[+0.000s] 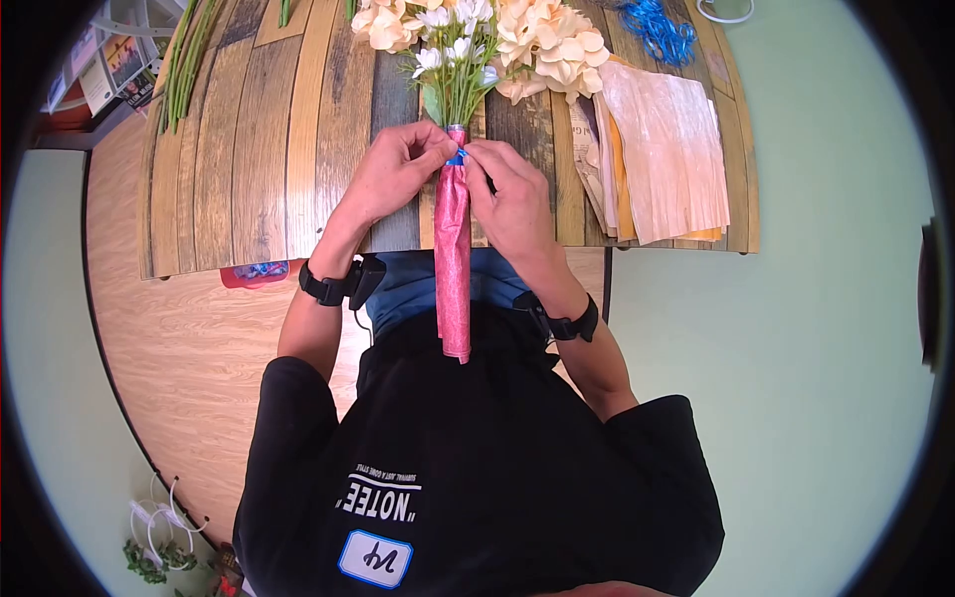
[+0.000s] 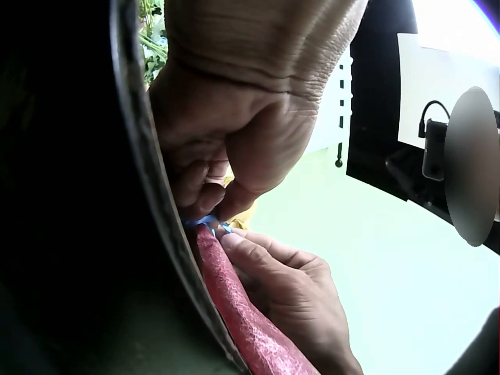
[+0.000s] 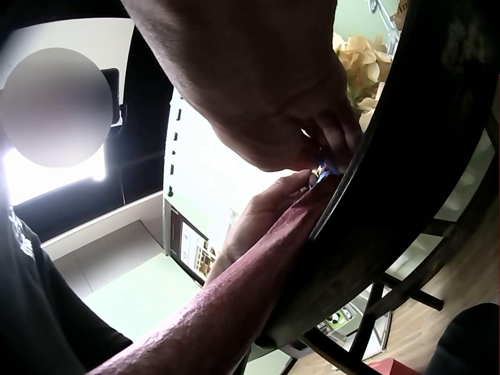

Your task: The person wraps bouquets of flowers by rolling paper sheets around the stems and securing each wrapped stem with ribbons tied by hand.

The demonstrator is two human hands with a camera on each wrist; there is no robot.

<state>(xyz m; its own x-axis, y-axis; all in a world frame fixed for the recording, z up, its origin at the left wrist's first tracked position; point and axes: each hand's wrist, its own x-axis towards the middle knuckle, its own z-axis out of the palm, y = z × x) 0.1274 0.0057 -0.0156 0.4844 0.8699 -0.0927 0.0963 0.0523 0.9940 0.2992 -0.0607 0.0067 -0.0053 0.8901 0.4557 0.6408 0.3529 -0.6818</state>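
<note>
A bouquet of artificial flowers lies at the table's near edge, with small white blossoms [image 1: 460, 50] amid large cream blooms [image 1: 552, 45]. Pink wrapping paper [image 1: 453, 259] is rolled round its stems and hangs over the edge toward the person's lap. A blue ribbon [image 1: 457, 158] circles the upper part of the wrap. My left hand [image 1: 398, 174] pinches the ribbon between thumb and fingertips from the left. From the right, my right hand [image 1: 514, 194] pinches it too, the fingertips of both hands almost meeting. In the left wrist view, the ribbon [image 2: 209, 223] shows between both hands' fingertips.
Sheets of wrapping paper [image 1: 681, 149] lie stacked at the table's right, with a tangle of blue ribbon [image 1: 659, 30] beyond. Green stems [image 1: 186, 70] lie at the far left. Below the table's near edge is a red container [image 1: 255, 275].
</note>
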